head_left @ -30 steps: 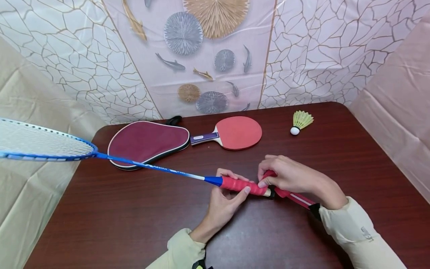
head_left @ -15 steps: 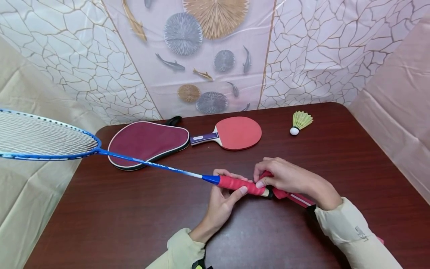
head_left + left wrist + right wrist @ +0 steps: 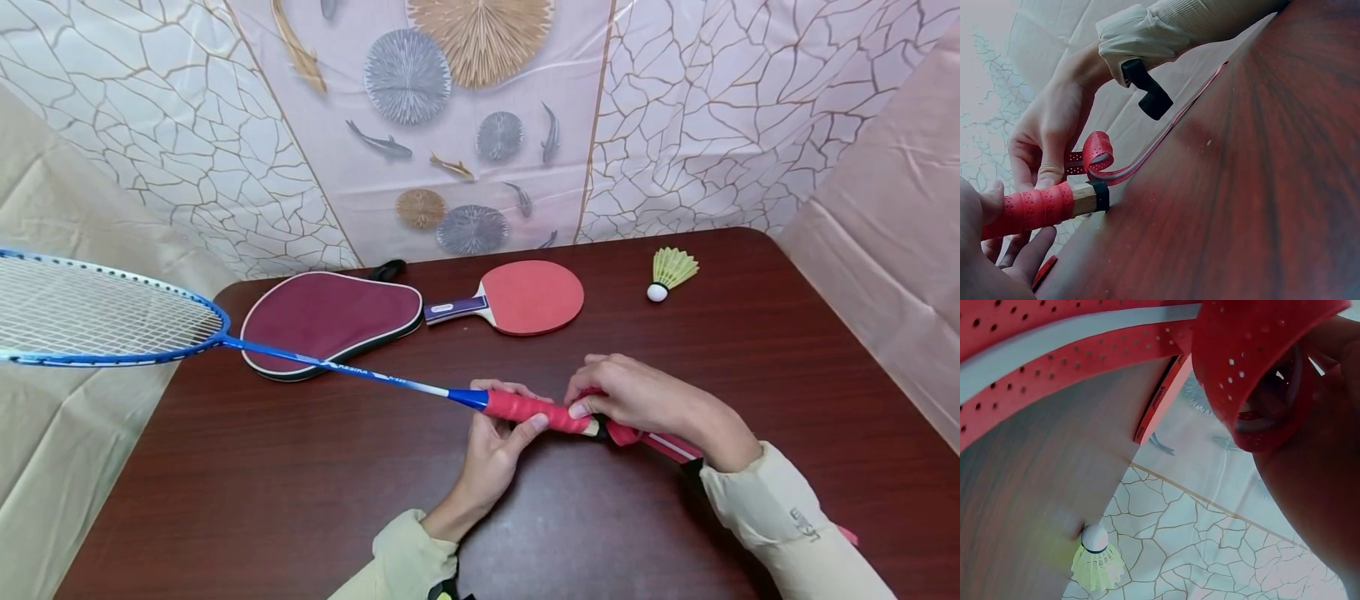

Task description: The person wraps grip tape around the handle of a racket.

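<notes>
A blue badminton racket [image 3: 337,367] slants across the head view, its strung head at the far left. My left hand [image 3: 491,454] holds its red-wrapped handle [image 3: 517,407] between thumb and fingers. Bare wood and a black end cap [image 3: 1102,195] show at the handle's butt in the left wrist view. Near that end my right hand [image 3: 637,398] pinches the perforated red grip tape [image 3: 1099,150] against the handle. From there the loose tape curls and trails off along the table under the right forearm. A pale strip runs down the tape's middle in the right wrist view.
A maroon paddle case [image 3: 330,317] lies at the back left of the dark wooden table [image 3: 300,500], beneath the racket shaft. Beside it is a red table tennis paddle [image 3: 532,297]. A yellow shuttlecock [image 3: 672,272] rests at the back right. Patterned cloth hangs behind.
Both hands and the racket handle have shifted slightly to the left. The racket head has tilted so its strings show more openly. The right hand still pinches the tape near the butt.
</notes>
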The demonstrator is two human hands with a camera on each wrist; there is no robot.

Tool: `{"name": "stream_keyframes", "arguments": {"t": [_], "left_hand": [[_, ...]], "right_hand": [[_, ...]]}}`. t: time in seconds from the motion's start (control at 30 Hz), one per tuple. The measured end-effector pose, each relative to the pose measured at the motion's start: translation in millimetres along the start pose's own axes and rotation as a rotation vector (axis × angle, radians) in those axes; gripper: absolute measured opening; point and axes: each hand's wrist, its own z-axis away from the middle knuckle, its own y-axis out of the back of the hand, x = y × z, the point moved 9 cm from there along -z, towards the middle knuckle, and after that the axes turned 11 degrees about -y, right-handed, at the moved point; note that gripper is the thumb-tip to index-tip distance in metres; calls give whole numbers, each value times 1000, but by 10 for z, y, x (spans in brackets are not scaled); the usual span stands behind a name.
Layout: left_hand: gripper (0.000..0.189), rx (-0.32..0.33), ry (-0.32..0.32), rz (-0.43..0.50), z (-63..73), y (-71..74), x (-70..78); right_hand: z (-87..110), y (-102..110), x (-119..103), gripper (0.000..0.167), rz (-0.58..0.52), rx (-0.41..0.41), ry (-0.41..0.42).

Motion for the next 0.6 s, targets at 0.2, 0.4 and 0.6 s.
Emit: {"name": "stream_keyframes", "arguments": {"t": [0.2, 0.4, 0.6], "left_hand": [[40, 2, -9, -24, -1, 24, -8], [40, 19, -11, -24, -11, 40, 0], [41, 23, -2, -18, -3, 43, -8]], "right_hand": [[0, -6, 7, 17, -1, -2, -3], [1, -16, 3, 15, 13, -3, -9], [4, -23, -1, 15, 18, 6, -7]]}}
